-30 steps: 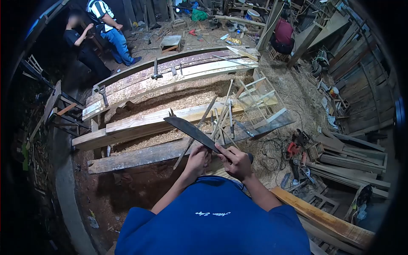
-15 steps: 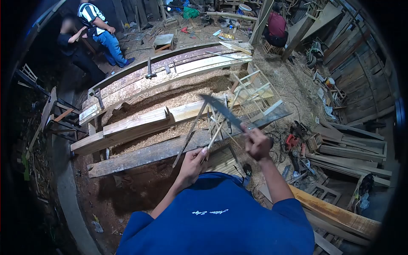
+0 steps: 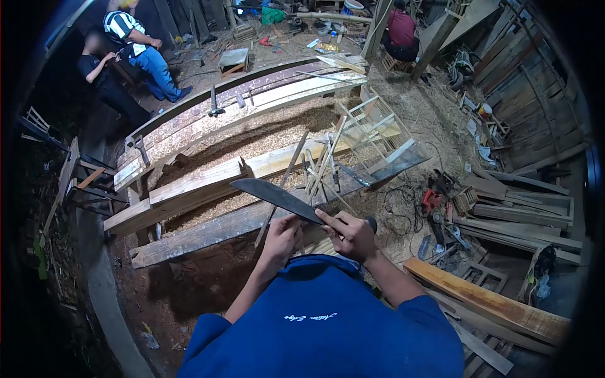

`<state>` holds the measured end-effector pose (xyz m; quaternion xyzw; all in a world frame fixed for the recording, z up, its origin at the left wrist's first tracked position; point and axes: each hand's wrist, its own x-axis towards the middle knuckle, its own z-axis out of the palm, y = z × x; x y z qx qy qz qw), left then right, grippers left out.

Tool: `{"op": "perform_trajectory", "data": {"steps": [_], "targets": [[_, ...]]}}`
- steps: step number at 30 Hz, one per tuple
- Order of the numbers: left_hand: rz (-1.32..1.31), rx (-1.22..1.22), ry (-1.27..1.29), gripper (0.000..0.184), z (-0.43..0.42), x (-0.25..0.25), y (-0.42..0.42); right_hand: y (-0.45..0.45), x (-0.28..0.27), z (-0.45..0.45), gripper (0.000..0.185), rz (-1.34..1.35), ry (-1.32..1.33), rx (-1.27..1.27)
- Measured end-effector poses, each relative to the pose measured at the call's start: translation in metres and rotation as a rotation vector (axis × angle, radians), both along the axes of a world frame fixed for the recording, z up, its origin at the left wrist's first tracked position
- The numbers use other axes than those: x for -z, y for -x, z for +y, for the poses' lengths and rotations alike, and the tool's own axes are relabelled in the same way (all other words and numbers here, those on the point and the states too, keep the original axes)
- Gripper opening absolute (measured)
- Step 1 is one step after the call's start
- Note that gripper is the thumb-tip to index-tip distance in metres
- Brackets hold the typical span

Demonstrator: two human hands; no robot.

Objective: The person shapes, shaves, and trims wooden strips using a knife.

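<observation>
Two hands work in front of one blue shirt (image 3: 328, 327). The right hand (image 3: 353, 236) is closed around the handle of one big knife (image 3: 271, 194). The knife is up in the air, and its dark blade points left, over the near grey plank (image 3: 201, 238). The left hand (image 3: 282, 238) is just under the blade, with its fingers curled in. I cannot tell what is inside them.

One long dark stick (image 3: 294, 159) lies slanted across the near boards. Next to it is one messy bunch of thin sticks (image 3: 323, 165), too mixed up to count. Just right of the bunch is one small wooden cage (image 3: 378, 132).

Two hammers are on the far table (image 3: 189, 123): one hammer (image 3: 215, 104) near the middle and the other hammer (image 3: 143, 152) at the left end. Behind the table is one little box stool (image 3: 234, 58).

Three other people are at the back. Two are at the top left, one in a striped top (image 3: 123, 26) and one in dark clothes (image 3: 120, 97). One in a red top (image 3: 401, 30) is low down at the top right.
</observation>
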<state>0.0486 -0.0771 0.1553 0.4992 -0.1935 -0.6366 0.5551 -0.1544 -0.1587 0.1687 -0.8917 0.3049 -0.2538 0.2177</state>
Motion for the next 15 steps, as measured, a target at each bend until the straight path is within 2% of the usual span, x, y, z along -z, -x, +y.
{"op": "perform_trajectory", "data": {"steps": [6,8,10,12,14,15], "targets": [[-0.034,-0.015,0.085,0.023,0.002,0.004,-0.005,0.005,-0.004,-0.011,0.051,0.020,0.095,-0.034],[-0.036,-0.013,0.023,0.025,-0.001,-0.005,-0.004,0.011,-0.004,-0.021,0.051,0.049,0.155,-0.061],[-0.040,-0.008,-0.037,0.028,0.003,-0.010,-0.003,0.016,0.001,-0.032,0.049,0.095,0.190,0.034],[-0.164,0.032,-0.017,0.034,0.012,-0.008,-0.002,0.029,0.020,-0.058,0.043,0.028,0.192,0.187],[-0.133,0.052,-0.033,0.035,0.020,-0.007,-0.002,0.036,0.019,-0.071,0.041,0.064,0.180,0.293],[-0.128,0.019,-0.037,0.035,0.019,-0.005,0.001,0.032,0.008,-0.067,0.044,0.074,0.180,0.264]]}}
